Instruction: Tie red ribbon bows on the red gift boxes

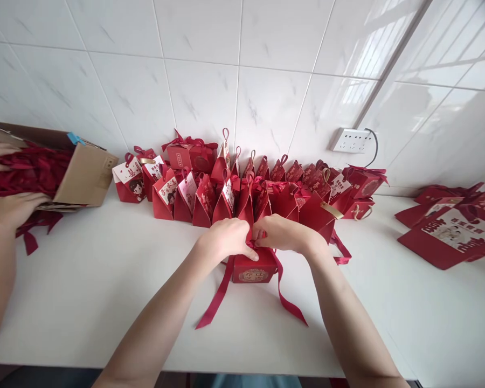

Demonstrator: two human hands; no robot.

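A small red gift box (255, 275) with a gold round emblem stands on the table in front of me. A dark red ribbon (217, 304) is around it, its two long tails spreading left and right over the white surface. My left hand (231, 238) is closed at the top of the box, thumb pressed down by the ribbon's knot. Facing it, my right hand (282, 233) pinches the ribbon at the same spot. The fingers partly hide the knot.
Rows of red gift boxes (204, 202) stand behind my hands. On the left, another person's hands (14, 209) are at a cardboard box (87, 175) of red ribbons. Flat red bags (448, 234) lie at the right. A socket (351, 141) is on the tiled wall.
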